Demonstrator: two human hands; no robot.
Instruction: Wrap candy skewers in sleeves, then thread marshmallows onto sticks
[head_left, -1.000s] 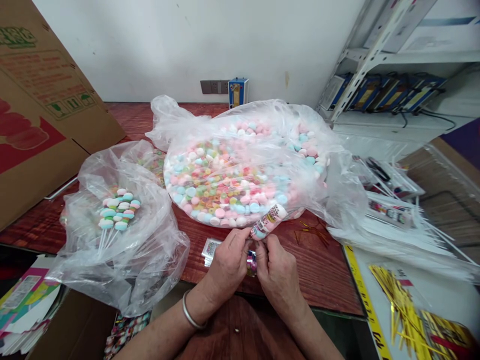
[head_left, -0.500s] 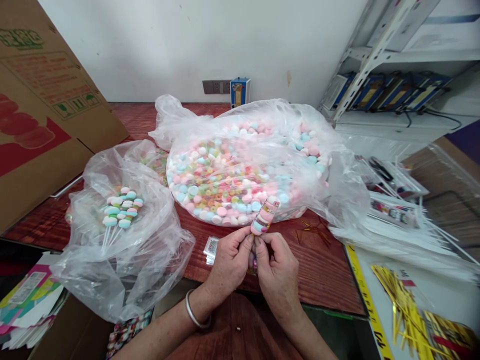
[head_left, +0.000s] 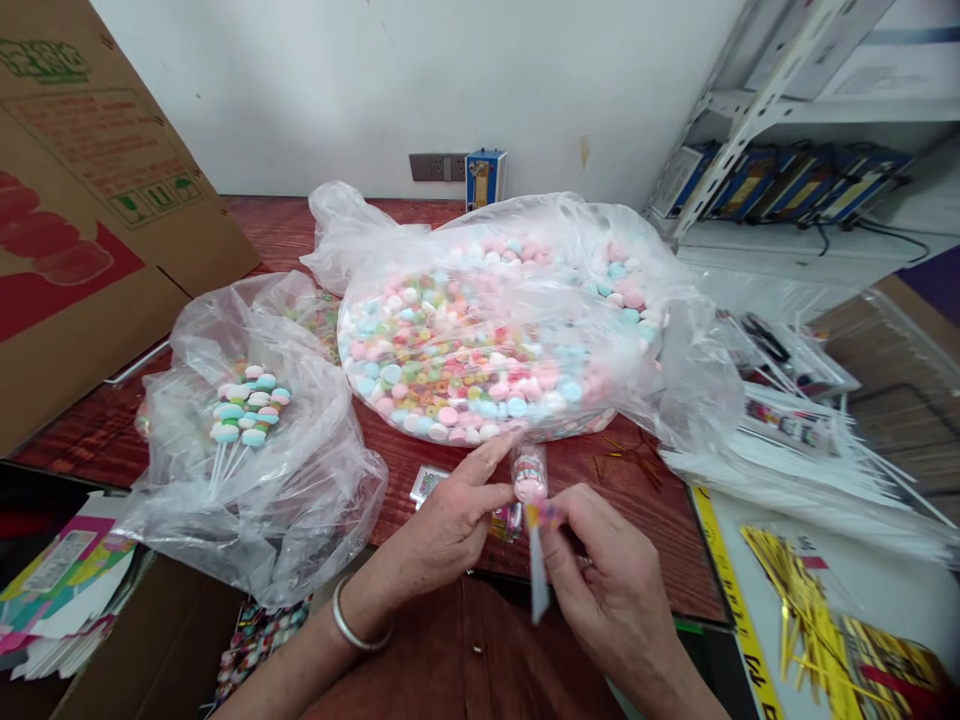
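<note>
A plastic-wrapped marshmallow skewer [head_left: 531, 474] lies pointing away from me at the table's front, its pale stick toward me. My right hand [head_left: 611, 572] pinches the gathered, printed neck of its wrapper between thumb and forefinger. Beside the wrapped marshmallows on the left, my left hand [head_left: 454, 512] has its forefinger stretched out and thumb apart, the tips at or touching the wrapper's side. Just under those fingers a colourful wrapped piece [head_left: 506, 521] is partly hidden. Small clear printed packets [head_left: 427, 484] lie left of my left hand.
A big clear bag of marshmallows and gummy rings [head_left: 480, 350] covers the table's middle. On the left, several unwrapped skewers [head_left: 247, 405] rest on a plastic bag [head_left: 300, 520] near a carton [head_left: 97, 200]. Gold twist ties [head_left: 806, 610] and white sticks [head_left: 795, 480] lie right.
The wrapped skewer has tipped from upright to lying away from me. My left hand has loosened its pinch and spread its fingers; my right hand has moved right and down, gripping the neck.
</note>
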